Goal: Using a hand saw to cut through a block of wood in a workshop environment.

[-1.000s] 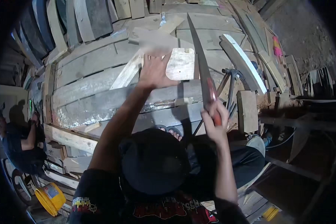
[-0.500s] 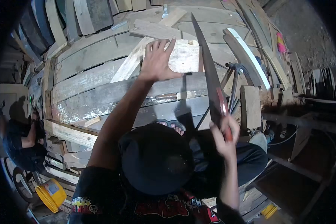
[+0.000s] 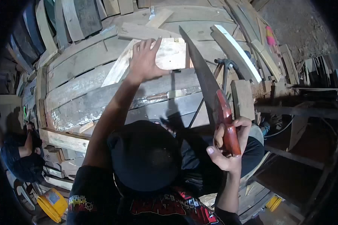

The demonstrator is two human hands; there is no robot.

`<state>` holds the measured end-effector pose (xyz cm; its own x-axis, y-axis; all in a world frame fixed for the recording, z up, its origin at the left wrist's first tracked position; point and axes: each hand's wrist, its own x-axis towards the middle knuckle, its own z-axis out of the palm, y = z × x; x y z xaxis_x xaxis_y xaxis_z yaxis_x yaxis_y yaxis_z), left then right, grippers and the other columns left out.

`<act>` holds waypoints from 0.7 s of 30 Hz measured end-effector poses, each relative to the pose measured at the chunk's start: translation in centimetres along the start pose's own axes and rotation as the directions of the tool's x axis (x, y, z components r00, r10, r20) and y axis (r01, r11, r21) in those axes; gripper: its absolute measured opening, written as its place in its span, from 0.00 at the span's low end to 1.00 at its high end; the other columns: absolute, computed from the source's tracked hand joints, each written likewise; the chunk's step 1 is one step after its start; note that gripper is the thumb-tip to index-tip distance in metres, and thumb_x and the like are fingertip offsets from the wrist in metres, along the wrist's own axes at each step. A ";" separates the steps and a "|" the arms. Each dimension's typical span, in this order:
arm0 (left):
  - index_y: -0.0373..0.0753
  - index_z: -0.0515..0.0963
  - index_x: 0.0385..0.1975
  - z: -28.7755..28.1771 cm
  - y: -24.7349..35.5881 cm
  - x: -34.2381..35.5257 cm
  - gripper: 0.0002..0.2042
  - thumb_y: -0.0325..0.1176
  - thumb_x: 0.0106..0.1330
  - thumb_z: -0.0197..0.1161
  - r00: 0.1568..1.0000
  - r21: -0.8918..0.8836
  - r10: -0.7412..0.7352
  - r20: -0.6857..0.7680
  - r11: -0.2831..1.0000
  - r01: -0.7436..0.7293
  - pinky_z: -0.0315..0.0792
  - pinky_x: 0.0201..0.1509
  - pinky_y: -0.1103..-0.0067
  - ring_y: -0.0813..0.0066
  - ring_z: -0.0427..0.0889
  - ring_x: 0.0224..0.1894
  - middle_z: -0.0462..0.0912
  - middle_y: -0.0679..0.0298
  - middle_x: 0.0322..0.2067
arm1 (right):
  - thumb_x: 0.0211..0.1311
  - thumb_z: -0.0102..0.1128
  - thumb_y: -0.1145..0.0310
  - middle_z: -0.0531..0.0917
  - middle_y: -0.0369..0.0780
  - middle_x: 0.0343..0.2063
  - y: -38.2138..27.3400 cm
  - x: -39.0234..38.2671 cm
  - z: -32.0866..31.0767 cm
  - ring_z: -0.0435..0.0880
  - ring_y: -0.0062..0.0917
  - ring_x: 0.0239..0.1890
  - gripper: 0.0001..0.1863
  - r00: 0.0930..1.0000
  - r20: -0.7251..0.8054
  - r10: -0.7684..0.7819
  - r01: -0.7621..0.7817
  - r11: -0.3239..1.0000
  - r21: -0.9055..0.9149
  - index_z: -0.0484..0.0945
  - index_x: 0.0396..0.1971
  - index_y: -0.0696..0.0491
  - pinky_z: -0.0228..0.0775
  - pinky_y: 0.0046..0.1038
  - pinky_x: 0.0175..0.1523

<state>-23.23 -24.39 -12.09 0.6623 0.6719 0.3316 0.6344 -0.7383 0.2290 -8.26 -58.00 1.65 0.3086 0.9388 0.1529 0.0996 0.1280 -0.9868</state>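
My left hand [image 3: 142, 63] spans a pale, white-washed board [image 3: 172, 52], fingers spread over it and thumb along its near edge. My right hand [image 3: 226, 160] is closed around the red handle of a large handsaw [image 3: 206, 82], whose long dark blade runs diagonally away from me beside the board's right edge, tip beyond it. Whether the teeth touch the board I cannot tell. Under the board lie a slanted whitish plank [image 3: 114, 70] and the wooden platform [image 3: 75, 97].
A metal bar frame [image 3: 224, 63] and white-edged beam [image 3: 237, 52] are right of the saw; planks [image 3: 71, 20] stand at back left. A co-worker [image 3: 20, 153] is at far left, above a yellow bucket [image 3: 52, 202]. A dark framework [image 3: 296, 148] lies at right.
My right hand has drawn the saw back toward me, its handle now lower in view. My left hand stays on the board; both sit higher in view as the camera shifted.
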 end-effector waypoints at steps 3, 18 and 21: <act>0.36 0.64 0.78 -0.2 0.4 0.0 0.64 0.65 0.37 0.81 1.000 -0.032 -0.017 0.012 0.999 0.018 0.55 0.77 0.53 0.45 0.68 0.70 0.72 0.46 0.64 | 0.60 0.72 0.81 0.79 0.38 0.29 -0.5 0.9 0.8 0.78 0.20 0.31 0.33 0.996 -0.086 -0.012 0.019 0.997 0.077 0.59 0.58 0.53 0.72 0.24 0.39; 0.31 0.64 0.76 -0.3 0.4 0.5 0.64 0.68 0.40 0.77 0.999 -0.037 0.030 -0.014 0.999 -0.031 0.57 0.75 0.54 0.50 0.69 0.68 0.74 0.47 0.62 | 0.64 0.73 0.78 0.73 0.32 0.26 4.4 -0.1 2.6 0.69 0.13 0.29 0.14 0.977 -0.174 0.121 -0.143 0.983 -0.118 0.71 0.33 0.54 0.64 0.20 0.36; 0.30 0.64 0.76 -0.9 0.0 -0.1 0.63 0.69 0.42 0.76 1.000 0.004 0.027 0.002 1.000 -0.027 0.57 0.74 0.53 0.50 0.69 0.67 0.73 0.47 0.63 | 0.64 0.67 0.80 0.71 0.32 0.30 8.4 7.0 2.5 0.71 0.16 0.34 0.12 0.996 -0.078 -0.037 0.022 0.982 -0.189 0.70 0.33 0.55 0.66 0.22 0.41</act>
<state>-23.69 -24.50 -11.36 0.6798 0.6522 0.3354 0.6184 -0.7556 0.2160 -7.58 -49.57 -5.75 0.3771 0.9058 0.1932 0.2831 0.0859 -0.9552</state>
